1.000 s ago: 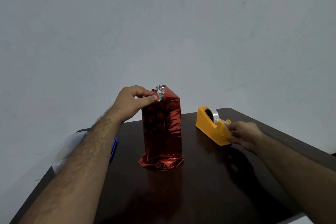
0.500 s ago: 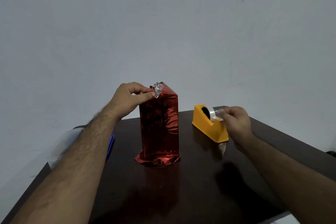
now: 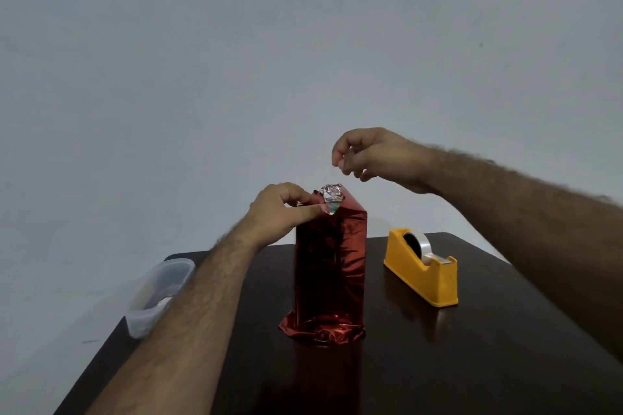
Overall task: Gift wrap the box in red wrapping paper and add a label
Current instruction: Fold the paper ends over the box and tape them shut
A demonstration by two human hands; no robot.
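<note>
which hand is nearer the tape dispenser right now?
Right. The right hand hovers above and left of the yellow tape dispenser, fingers pinched. The left hand is farther left, pinching the wrapped box's top fold.

Box upright mid-table, everything placed off it.
Wrapped box point(image 3: 330, 266) stands on table point(image 3: 472, 364); tape dispenser point(image 3: 421, 268) right of box, apart; plastic container point(image 3: 158, 295) left of box at table edge; left hand point(image 3: 283, 210) at box's top left corner; right hand point(image 3: 374, 155) above box, slightly right, not touching.
</note>
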